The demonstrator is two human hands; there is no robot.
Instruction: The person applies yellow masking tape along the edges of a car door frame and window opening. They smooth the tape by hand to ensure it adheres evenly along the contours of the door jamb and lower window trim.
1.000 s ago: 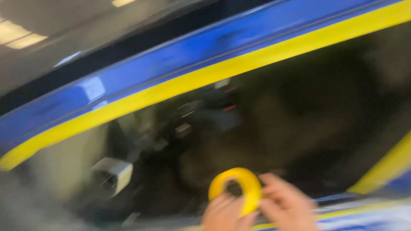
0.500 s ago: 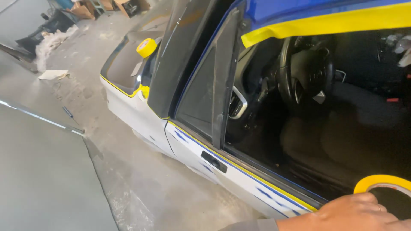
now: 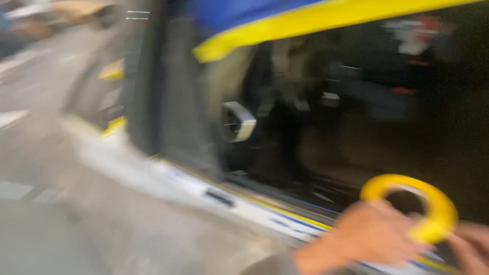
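Two hands on one yellow tape roll [image 3: 413, 203] at the car's window sill [image 3: 285, 211], standing on edge, hole facing the camera. Left hand [image 3: 369, 237] and right hand [image 3: 471, 247] fingers clamped on its rim. Pretty blurry.

The car door [image 3: 168, 183] runs from the upper left of the frame down to the lower right, with the floor [image 3: 61, 224] to its left. The window opening [image 3: 356, 117] fills the centre and right, and a strip of tape [image 3: 316, 20] lies along its upper edge. At the lower right, a tape roll [image 3: 433, 203] sits before the sill; the left hand [image 3: 372, 237] is just left of it, touching it, and the right hand [image 3: 471, 247] lies at its right, in the corner.
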